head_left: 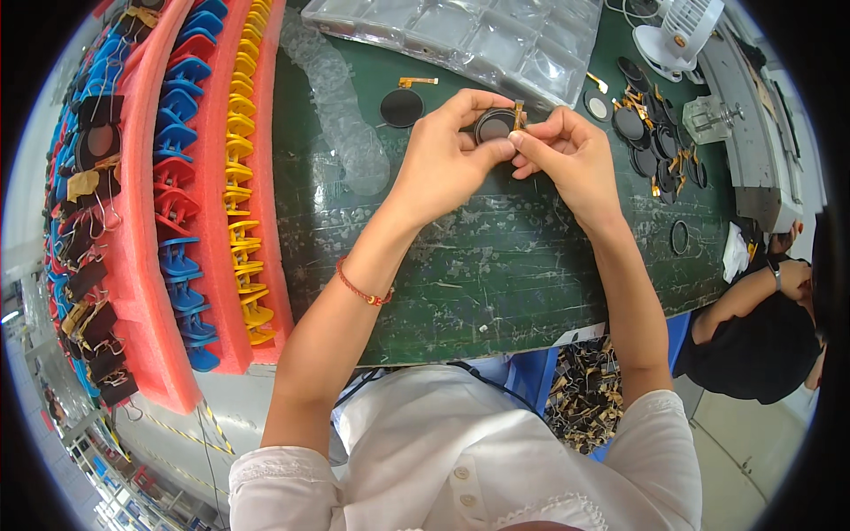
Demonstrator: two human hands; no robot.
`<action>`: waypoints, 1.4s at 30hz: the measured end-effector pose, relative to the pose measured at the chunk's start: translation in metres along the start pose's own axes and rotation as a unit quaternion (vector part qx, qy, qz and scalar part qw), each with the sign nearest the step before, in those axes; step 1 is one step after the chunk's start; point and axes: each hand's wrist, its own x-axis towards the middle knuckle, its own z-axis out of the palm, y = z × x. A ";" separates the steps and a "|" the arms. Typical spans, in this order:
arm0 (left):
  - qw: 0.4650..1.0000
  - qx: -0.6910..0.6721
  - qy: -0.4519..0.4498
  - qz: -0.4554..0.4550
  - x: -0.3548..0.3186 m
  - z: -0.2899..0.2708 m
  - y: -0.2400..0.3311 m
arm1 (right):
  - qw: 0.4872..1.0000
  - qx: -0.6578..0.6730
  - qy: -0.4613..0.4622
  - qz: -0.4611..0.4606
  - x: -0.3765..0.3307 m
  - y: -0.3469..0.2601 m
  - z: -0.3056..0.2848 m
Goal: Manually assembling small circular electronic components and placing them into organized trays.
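My left hand [447, 152] holds a small round black display [492, 126] by its edge, thumb and fingers closed around it. At its right side, the thumb and fingertips of my right hand [567, 157] pinch a thin golden flex cable [519, 108] on that display. Both hands are above the middle of the green worktable [478, 283]. Beyond my left hand lies another round black display [402, 107] with its flex cable stretched to the right. The underside of the held display is hidden.
A clear compartment tray [469, 40] lies at the back. Pink foam racks [142, 292] with coloured clamps line the left. Several round displays [651, 133] are heaped right, near a white fan [682, 35] and a black ring [679, 237]. A co-worker's arm [739, 305] is at right.
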 end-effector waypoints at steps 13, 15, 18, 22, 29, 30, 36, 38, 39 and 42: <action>0.992 -0.122 0.029 0.029 -0.004 0.006 0.002 | 0.897 -0.395 -0.043 -0.193 -0.010 -0.009 0.003; 0.990 -0.119 0.059 0.043 -0.001 0.012 -0.004 | 0.884 -0.407 -0.013 -0.230 -0.011 0.001 0.006; 0.987 -0.081 0.093 0.103 0.000 0.016 -0.010 | 0.871 -0.429 0.021 -0.240 -0.015 0.001 0.011; 0.965 0.007 0.160 0.208 -0.005 0.024 -0.004 | 0.852 -0.453 0.072 -0.252 -0.023 -0.002 0.019; 0.941 0.039 0.165 0.292 -0.012 0.032 -0.004 | 0.879 -0.409 0.156 -0.188 -0.042 0.007 0.025; 0.936 0.050 0.170 0.304 -0.010 0.031 -0.006 | 0.877 -0.413 0.158 -0.190 -0.042 0.001 0.027; 0.953 -0.227 0.120 0.161 -0.001 0.035 -0.009 | 0.712 -0.538 0.250 -0.375 -0.064 -0.070 0.077; 0.943 -0.288 0.048 0.158 0.001 0.038 -0.022 | 0.714 -0.543 0.098 -0.431 -0.062 -0.082 0.104; 0.926 -0.313 0.003 0.211 -0.002 0.037 -0.033 | 0.693 -0.568 0.029 -0.443 -0.053 -0.075 0.119; 0.907 -0.384 -0.150 0.089 -0.001 0.029 -0.046 | 0.725 -0.582 -0.119 -0.350 -0.014 -0.045 0.147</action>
